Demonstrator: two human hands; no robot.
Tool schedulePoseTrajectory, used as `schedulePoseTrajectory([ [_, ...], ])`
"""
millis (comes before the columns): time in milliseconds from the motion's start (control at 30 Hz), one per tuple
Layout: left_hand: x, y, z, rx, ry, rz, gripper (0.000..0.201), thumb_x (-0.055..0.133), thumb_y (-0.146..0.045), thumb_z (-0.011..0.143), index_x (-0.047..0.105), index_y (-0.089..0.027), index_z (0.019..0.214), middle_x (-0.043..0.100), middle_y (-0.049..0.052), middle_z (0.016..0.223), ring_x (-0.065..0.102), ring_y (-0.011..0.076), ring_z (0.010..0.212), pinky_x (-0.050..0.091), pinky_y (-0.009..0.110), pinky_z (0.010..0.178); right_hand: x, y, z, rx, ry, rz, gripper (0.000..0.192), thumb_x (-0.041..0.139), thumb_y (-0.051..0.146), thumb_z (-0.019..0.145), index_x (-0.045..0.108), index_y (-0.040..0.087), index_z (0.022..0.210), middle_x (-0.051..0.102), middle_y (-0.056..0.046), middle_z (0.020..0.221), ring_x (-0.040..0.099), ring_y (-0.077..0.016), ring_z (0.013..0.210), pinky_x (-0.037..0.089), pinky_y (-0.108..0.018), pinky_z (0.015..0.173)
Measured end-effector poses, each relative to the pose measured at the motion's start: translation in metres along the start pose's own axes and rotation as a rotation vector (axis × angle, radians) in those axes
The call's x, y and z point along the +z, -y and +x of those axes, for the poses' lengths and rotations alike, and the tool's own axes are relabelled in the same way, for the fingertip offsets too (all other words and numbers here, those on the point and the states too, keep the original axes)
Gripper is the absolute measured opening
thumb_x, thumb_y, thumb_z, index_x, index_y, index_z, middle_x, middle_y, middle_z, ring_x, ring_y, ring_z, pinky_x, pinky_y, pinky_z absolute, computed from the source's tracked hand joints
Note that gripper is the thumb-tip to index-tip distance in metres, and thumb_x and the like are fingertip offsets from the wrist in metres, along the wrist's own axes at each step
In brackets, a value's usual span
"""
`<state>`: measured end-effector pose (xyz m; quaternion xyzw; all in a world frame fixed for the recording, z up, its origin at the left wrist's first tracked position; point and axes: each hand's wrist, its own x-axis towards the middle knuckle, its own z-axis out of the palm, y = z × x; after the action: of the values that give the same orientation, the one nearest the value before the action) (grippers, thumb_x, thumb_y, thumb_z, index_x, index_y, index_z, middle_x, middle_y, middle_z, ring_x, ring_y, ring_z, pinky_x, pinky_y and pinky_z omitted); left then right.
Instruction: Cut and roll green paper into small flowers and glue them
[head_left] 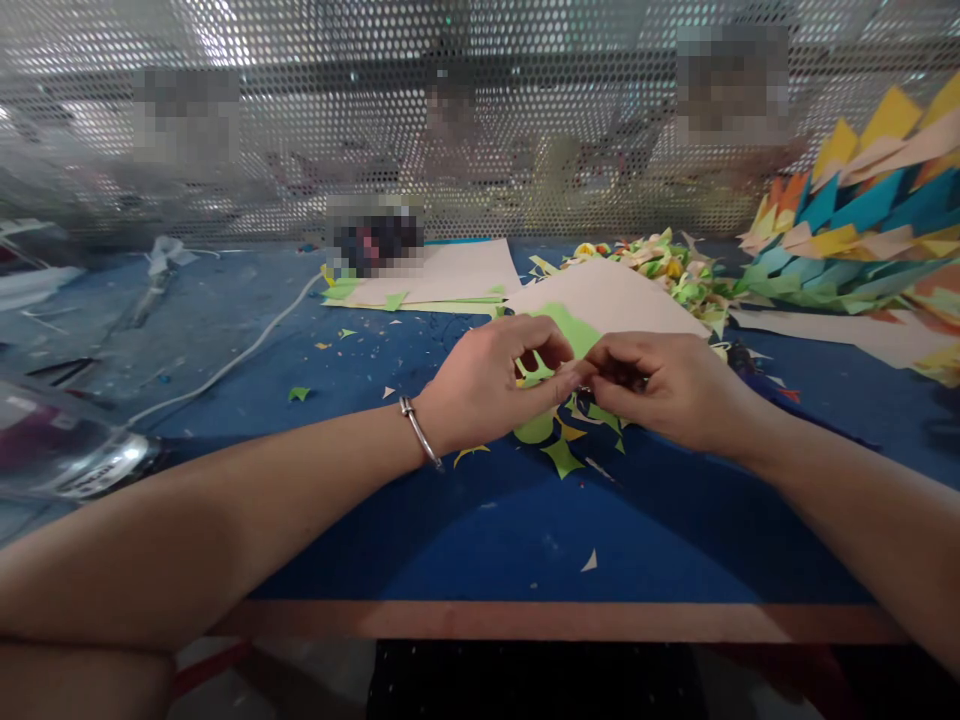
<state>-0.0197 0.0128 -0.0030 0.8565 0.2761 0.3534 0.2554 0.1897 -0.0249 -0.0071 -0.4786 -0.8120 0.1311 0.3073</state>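
Lying nearest, a small pale scrap [591, 562] rests on the blue bench [465, 545]. Farther in, a green star-shaped scrap [562, 458] lies among other cut bits. Just past these, the left hand [506, 378], a silver bracelet [420, 432] at its wrist, and the right hand [671, 385] meet at the fingertips, fingers curled in a pinch; whether anything small is gripped between them I cannot tell. Light green paper [534, 428] lies below and behind the fingers. At the left, a white cord [247, 350] runs across the bench. Beyond the hands lies a pale sheet [622, 295], with a stack of sheets [465, 270] to its left and heaped clippings [675, 265] behind it. Pointed, coloured paper pieces [885, 220] overlap at far right. A perforated screen [525, 190] stands farthest back.
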Motion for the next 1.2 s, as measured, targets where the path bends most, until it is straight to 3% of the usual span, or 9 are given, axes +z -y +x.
schedulePoseTrajectory([
  [67,0.002,-0.002,-0.001,0.04,0.022,0.025,0.009,0.066,-0.025,0.087,0.068,-0.016,0.087,0.069,0.002,0.08,0.059,0.0115,0.071,0.046,0.022,0.063,0.002,0.001,0.0,-0.022,0.025,-0.018,0.019,0.057,0.026,0.083,0.052,0.021,0.066,0.049,0.004,0.057,0.042,-0.0101,0.052,0.032,-0.024,0.05],
  [167,0.003,-0.002,-0.002,-0.023,0.083,-0.01,0.006,0.065,-0.021,0.087,0.067,-0.016,0.084,0.065,-0.001,0.072,0.055,0.0101,0.064,0.042,0.022,0.06,0.004,0.003,0.0,-0.036,0.056,-0.033,0.022,0.057,0.024,0.081,0.046,0.021,0.062,0.046,0.005,0.056,0.039,-0.0095,0.05,0.03,-0.024,0.049],
  [300,0.002,0.002,0.001,-0.208,0.12,-0.248,0.008,0.068,-0.018,0.085,0.065,-0.014,0.078,0.061,-0.002,0.067,0.051,0.0084,0.06,0.039,0.022,0.058,0.001,0.001,0.001,0.0,0.054,-0.006,0.011,0.057,0.026,0.083,0.061,0.02,0.074,0.054,0.003,0.059,0.045,-0.0106,0.051,0.034,-0.024,0.048],
  [500,0.005,0.011,0.006,-0.456,-0.047,-0.661,0.018,0.077,-0.017,0.077,0.06,-0.015,0.072,0.058,-0.004,0.064,0.049,0.0077,0.059,0.036,0.024,0.06,-0.004,-0.006,0.002,0.015,-0.105,-0.055,0.01,0.059,0.024,0.087,0.064,0.02,0.079,0.056,0.002,0.059,0.048,-0.0109,0.05,0.037,-0.024,0.047],
  [600,0.007,0.007,0.006,-0.57,-0.115,-0.85,0.019,0.074,-0.013,0.08,0.057,-0.015,0.071,0.062,-0.002,0.066,0.052,0.0076,0.06,0.037,0.025,0.063,-0.002,-0.001,0.002,-0.122,-0.172,-0.118,0.007,0.059,0.021,0.089,0.065,0.018,0.085,0.059,0.0,0.067,0.052,-0.0112,0.054,0.042,-0.024,0.05],
  [767,0.008,-0.008,0.003,-0.677,-0.229,-0.945,0.023,0.074,-0.011,0.081,0.055,-0.015,0.07,0.061,-0.004,0.067,0.053,0.0068,0.063,0.038,0.024,0.067,0.007,0.008,-0.001,-0.354,-0.18,-0.234,0.01,0.057,0.017,0.093,0.066,0.014,0.097,0.066,-0.006,0.081,0.059,-0.0126,0.06,0.047,-0.027,0.058],
  [1000,0.013,-0.019,0.0,-0.799,-0.204,-1.078,0.025,0.069,-0.011,0.088,0.051,-0.017,0.071,0.06,-0.005,0.068,0.055,0.0054,0.063,0.044,0.021,0.07,0.008,0.011,-0.002,-0.427,-0.161,-0.37,0.017,0.053,0.018,0.095,0.069,0.019,0.101,0.073,-0.01,0.093,0.07,-0.0218,0.078,0.049,-0.034,0.064],
  [1200,0.011,-0.019,0.002,-0.829,-0.185,-1.141,0.025,0.065,-0.005,0.088,0.05,-0.017,0.071,0.061,-0.005,0.071,0.059,0.0041,0.065,0.049,0.019,0.075,0.006,0.012,-0.003,-0.363,-0.12,-0.333,0.019,0.05,0.025,0.098,0.07,0.025,0.1,0.074,-0.008,0.098,0.07,-0.0231,0.088,0.052,-0.035,0.069],
])
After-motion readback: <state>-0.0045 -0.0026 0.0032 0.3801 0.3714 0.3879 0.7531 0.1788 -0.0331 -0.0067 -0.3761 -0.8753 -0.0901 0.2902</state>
